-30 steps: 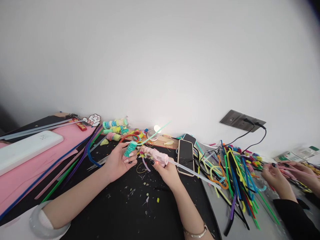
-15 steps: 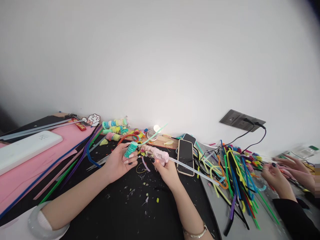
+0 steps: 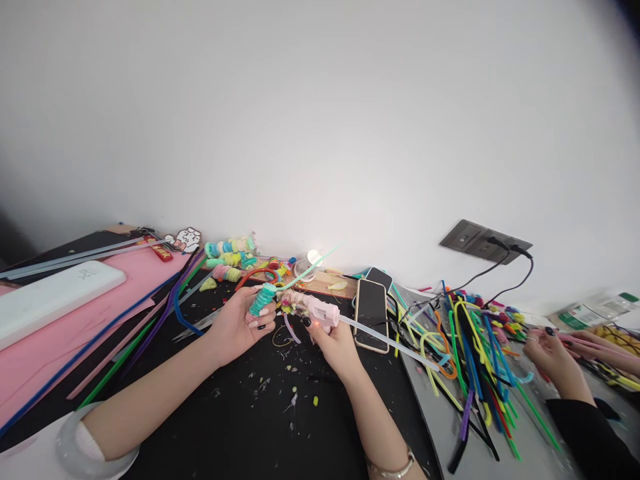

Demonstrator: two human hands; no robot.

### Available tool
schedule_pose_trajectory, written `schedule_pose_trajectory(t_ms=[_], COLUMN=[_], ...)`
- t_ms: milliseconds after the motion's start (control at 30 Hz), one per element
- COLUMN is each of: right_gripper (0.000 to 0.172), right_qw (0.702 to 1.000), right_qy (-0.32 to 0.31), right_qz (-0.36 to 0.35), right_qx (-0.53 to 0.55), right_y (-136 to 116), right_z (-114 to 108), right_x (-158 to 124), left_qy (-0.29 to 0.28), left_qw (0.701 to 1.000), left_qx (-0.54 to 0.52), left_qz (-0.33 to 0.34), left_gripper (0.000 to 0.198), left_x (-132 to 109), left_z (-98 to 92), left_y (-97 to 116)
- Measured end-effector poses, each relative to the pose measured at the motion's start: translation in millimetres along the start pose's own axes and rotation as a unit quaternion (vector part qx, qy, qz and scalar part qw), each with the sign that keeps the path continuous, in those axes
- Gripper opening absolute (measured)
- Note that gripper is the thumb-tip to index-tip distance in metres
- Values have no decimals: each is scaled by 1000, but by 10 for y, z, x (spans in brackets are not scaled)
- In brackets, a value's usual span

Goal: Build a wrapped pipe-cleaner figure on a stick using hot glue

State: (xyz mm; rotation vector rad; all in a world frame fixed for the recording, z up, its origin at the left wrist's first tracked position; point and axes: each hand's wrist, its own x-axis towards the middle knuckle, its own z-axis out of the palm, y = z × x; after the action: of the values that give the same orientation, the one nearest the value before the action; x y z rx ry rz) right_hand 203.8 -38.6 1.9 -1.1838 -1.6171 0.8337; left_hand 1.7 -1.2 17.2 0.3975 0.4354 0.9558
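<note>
My left hand [image 3: 241, 321] is closed on a coil of teal pipe cleaner [image 3: 262, 300], wound round a pinkish end. A straight light-green length of pipe cleaner [image 3: 311, 268] sticks out from the coil up and to the right. In my right hand [image 3: 334, 347] is a pink hot glue gun [image 3: 324, 311], its nozzle end pointing left, close to the coil; whether they touch I cannot tell. A long translucent glue stick [image 3: 390, 341] runs out of its back. Small fuzzy bits and a glowing orange spot show on the gun.
Wound pipe-cleaner pieces [image 3: 229, 248] lie at the back left, near a white case [image 3: 60, 300] on pink sheets. Right of the gun lies a phone [image 3: 371, 313]. Loose pipe cleaners [image 3: 480, 360] cover the grey surface, beside another person's hands [image 3: 555, 357]. A wall socket [image 3: 485, 241] holds two plugs.
My hands, the coil and the glue gun stay almost still. At the far right, the other person's farther hand has moved right and down, uncovering more of a clear package.
</note>
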Motion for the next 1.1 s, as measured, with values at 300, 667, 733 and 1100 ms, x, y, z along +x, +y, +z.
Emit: schedule_pose_trajectory(t_ms=[300, 667, 733, 1100], right_gripper=[35, 33, 31, 26], right_qw=[1000, 1000, 1000, 997], right_qy=[7, 8, 5, 72], right_qz=[-1, 3, -6, -17], right_qx=[-10, -28, -24, -40], right_y=[-56, -83, -79, -28], right_z=[4, 4, 5, -28], right_x=[-2, -9, -8, -31], left_qy=[15, 41, 45, 5], left_qw=[999, 997, 996, 999], left_qx=[24, 60, 67, 45], left_qz=[17, 42, 50, 31], left_gripper=[28, 30, 28, 29], left_x=[-7, -22, -11, -9], left_z=[54, 87, 80, 37], left_y=[-11, -32, -42, -22])
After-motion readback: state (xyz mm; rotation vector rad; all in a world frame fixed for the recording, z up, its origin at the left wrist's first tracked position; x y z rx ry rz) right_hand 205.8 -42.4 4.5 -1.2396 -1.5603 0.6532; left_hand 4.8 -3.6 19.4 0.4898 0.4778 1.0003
